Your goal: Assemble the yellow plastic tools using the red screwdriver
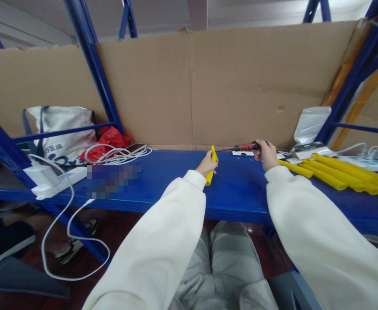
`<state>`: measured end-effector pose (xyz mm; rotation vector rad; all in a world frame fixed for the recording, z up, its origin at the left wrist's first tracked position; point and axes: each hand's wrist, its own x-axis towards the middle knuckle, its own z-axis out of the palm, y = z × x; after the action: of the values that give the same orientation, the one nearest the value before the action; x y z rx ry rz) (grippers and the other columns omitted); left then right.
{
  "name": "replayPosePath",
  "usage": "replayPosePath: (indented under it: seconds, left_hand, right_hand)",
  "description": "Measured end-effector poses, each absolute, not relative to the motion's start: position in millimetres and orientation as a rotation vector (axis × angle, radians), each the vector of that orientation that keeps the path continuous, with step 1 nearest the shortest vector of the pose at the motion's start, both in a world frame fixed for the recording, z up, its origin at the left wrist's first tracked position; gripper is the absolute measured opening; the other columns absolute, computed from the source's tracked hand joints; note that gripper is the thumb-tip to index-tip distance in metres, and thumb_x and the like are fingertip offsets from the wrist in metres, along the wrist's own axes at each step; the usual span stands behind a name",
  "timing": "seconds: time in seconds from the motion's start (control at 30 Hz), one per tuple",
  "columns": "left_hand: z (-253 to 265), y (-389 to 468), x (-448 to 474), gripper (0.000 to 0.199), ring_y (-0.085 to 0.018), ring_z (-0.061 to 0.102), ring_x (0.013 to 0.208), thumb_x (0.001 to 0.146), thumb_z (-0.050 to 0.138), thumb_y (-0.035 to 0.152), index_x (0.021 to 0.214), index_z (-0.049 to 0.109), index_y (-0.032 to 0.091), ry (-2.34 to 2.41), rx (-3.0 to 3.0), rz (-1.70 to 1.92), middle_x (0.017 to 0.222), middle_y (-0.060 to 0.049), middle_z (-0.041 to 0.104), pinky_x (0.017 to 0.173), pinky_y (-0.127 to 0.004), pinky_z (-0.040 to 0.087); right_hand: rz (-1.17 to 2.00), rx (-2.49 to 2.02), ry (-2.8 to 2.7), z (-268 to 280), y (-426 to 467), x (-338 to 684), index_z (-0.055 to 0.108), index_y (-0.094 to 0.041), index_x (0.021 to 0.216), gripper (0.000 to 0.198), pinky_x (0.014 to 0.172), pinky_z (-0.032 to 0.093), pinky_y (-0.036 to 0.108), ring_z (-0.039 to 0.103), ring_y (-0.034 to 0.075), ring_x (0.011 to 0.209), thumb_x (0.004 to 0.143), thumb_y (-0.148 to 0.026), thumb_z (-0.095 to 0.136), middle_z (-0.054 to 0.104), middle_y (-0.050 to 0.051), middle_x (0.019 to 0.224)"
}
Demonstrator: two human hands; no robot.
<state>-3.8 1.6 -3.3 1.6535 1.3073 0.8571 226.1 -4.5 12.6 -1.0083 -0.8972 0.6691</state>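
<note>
Lining up, seemingly | my left hand (pixel 205 165) grips tube (pixel 210 177), right hand (pixel 267 155) grips screwdriver (pixel 245 147) at its 2 o'clock | next needs steady aim

The one view, from a head-worn camera, faces forward and down — white sleeves (pixel 163 241) and grey trousers (pixel 234 249) lie close below it, the left hand (pixel 204 164) and right hand (pixel 266 154) farther out over the blue tabletop (pixel 172 165) — with the cardboard panel (pixel 253 77) beyond.

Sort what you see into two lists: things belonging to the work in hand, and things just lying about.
In the work:
yellow piece in left hand
screwdriver in right hand
probably the yellow tubes

Apparently lying about:
tote bag
red plastic bag
coiled cable
power strip
</note>
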Motion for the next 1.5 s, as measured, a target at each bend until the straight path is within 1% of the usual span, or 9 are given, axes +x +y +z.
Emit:
replayPosePath:
  seconds: [0.13,0.3,0.5,0.7,0.9,1.1,1.23,1.37,1.5]
  left_hand:
    - [-2,1,-4,0.08,-0.011,0.066,0.063,0.093,0.06,0.008,0.164,0.03,0.028,1.316,1.637,0.871,0.13,-0.017,0.069,0.05,-0.019,0.048]
    - [-2,0,-4,0.082,-0.01,0.064,0.061,0.091,0.057,0.004,0.165,0.03,0.027,1.313,1.64,0.877,0.13,-0.017,0.069,0.049,-0.018,0.048]
    - [-2,-2,-3,0.082,-0.011,0.066,0.065,0.092,0.059,0.005,0.165,0.03,0.028,1.302,1.634,0.884,0.131,-0.017,0.069,0.05,-0.018,0.048]
    - [-2,0,-3,0.083,-0.011,0.066,0.063,0.091,0.055,0.002,0.165,0.028,0.027,1.304,1.644,0.87,0.132,-0.016,0.069,0.049,-0.018,0.046]
    - [-2,0,-4,0.079,-0.01,0.064,0.061,0.091,0.057,0.003,0.163,0.032,0.025,1.308,1.648,0.88,0.13,-0.016,0.07,0.05,-0.019,0.046]
    - [-2,0,-4,0.072,-0.009,0.062,0.061,0.093,0.059,0.007,0.159,0.037,0.023,1.321,1.656,0.86,0.134,-0.016,0.069,0.048,-0.018,0.045]
    - [-2,0,-4,0.071,-0.007,0.059,0.056,0.093,0.055,0.004,0.159,0.036,0.022,1.331,1.67,0.874,0.134,-0.016,0.069,0.047,-0.017,0.043]
    - [-3,1,-4,0.072,-0.007,0.061,0.057,0.093,0.057,0.004,0.159,0.037,0.022,1.334,1.671,0.892,0.133,-0.016,0.07,0.047,-0.017,0.044]
    - [-3,1,-4,0.074,-0.01,0.066,0.062,0.093,0.058,0.006,0.162,0.036,0.023,1.336,1.664,0.892,0.134,-0.017,0.069,0.049,-0.018,0.044]
  right_hand:
    - [0.746,-0.983,-0.927,12,-7,223,0.048,-0.026,0.078,0.041,0.032,0.03,0.022,0.042,0.011,0.035,0.079,-0.048,0.082,0.05,-0.007,0.048]
    - [0.764,-1.005,-0.92,11,-8,225,0.042,-0.027,0.075,0.046,0.031,0.027,0.022,0.032,0.009,0.032,0.081,-0.052,0.08,0.034,-0.012,0.041]
    - [0.81,-0.974,-0.914,15,-8,224,0.049,-0.025,0.08,0.035,0.031,0.029,0.02,0.044,0.011,0.038,0.078,-0.044,0.078,0.051,-0.006,0.05]
    - [0.783,-1.011,-0.917,16,-14,222,0.042,-0.027,0.072,0.042,0.03,0.026,0.022,0.028,0.008,0.031,0.085,-0.051,0.074,0.032,-0.011,0.039]
    - [0.804,-0.984,-0.9,16,-11,223,0.047,-0.025,0.077,0.034,0.031,0.028,0.02,0.04,0.01,0.035,0.083,-0.043,0.075,0.046,-0.007,0.047]
    - [0.807,-1.006,-0.895,15,-12,225,0.041,-0.027,0.072,0.043,0.031,0.026,0.022,0.03,0.009,0.03,0.085,-0.05,0.075,0.031,-0.011,0.04]
    - [0.815,-1.01,-0.873,19,-15,221,0.047,-0.025,0.074,0.03,0.031,0.027,0.021,0.037,0.01,0.033,0.087,-0.038,0.07,0.039,-0.009,0.041]
    - [0.791,-1.029,-0.859,19,-14,219,0.048,-0.025,0.077,0.035,0.031,0.029,0.021,0.041,0.01,0.035,0.085,-0.045,0.076,0.047,-0.007,0.046]
    - [0.774,-1.037,-0.877,15,-13,222,0.043,-0.027,0.075,0.045,0.03,0.028,0.021,0.032,0.009,0.031,0.083,-0.05,0.08,0.034,-0.012,0.041]
